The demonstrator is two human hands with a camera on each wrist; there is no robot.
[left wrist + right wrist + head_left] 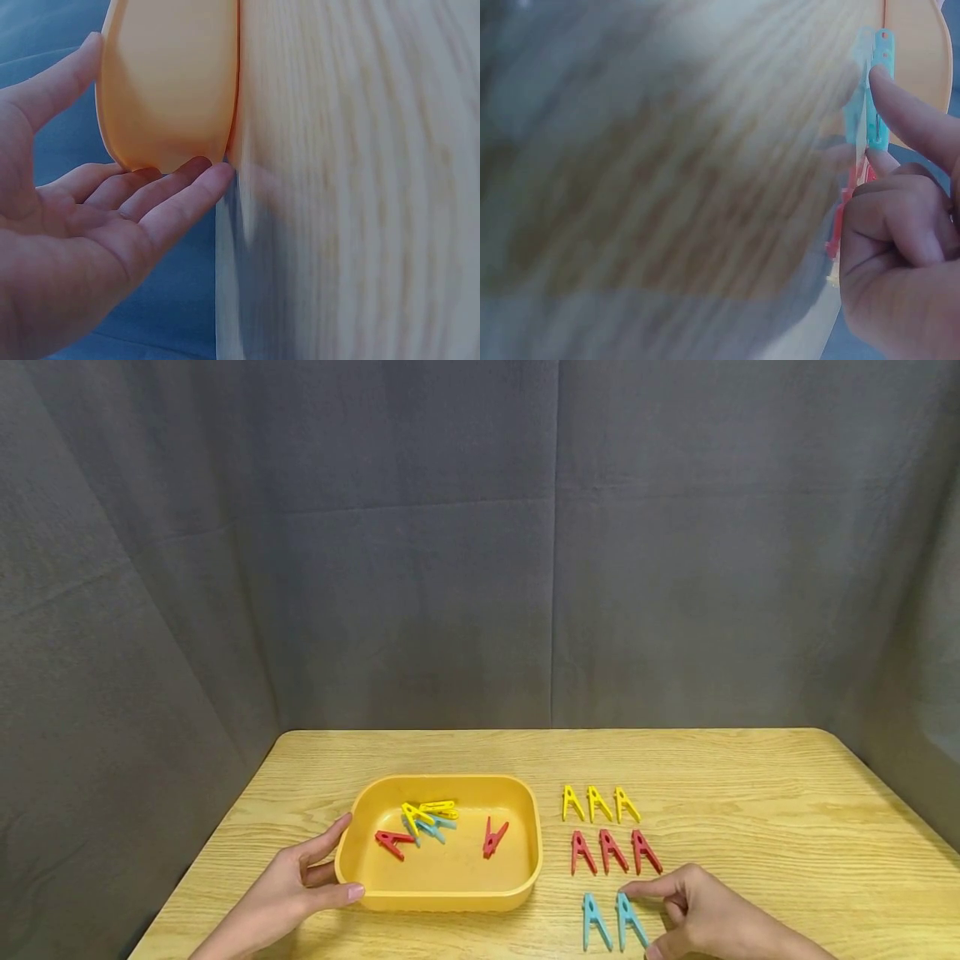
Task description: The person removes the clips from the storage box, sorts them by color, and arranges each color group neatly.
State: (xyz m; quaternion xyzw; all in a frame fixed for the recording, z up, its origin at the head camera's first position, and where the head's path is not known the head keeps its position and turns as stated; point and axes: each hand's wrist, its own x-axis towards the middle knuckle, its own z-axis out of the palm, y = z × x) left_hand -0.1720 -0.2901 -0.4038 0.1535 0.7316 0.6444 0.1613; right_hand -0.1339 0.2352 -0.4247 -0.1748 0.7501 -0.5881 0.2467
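My left hand (288, 889) rests against the left end of a yellow plastic basin (442, 900), its fingers spread and fairly straight, the thumb at the front rim. In the left wrist view, the fingertips touch the basin's end wall (169, 97) close to the tabletop. My right hand (697, 914) pinches a light blue clothespin (630, 920) between index finger and thumb, at its two ends. A second blue clothespin (594, 922) lies just left of it. The right wrist view shows the pinched clothespin (883, 90) edge-on, the other fingers curled.
Behind the blue clothespins lie a row of three red clothespins (612, 850) and a row of three yellow clothespins (592, 804). Inside the basin are several loose clothespins, among them a red clothespin (492, 840). A wooden table (750, 810) bears everything; grey curtains (420, 568) surround it.
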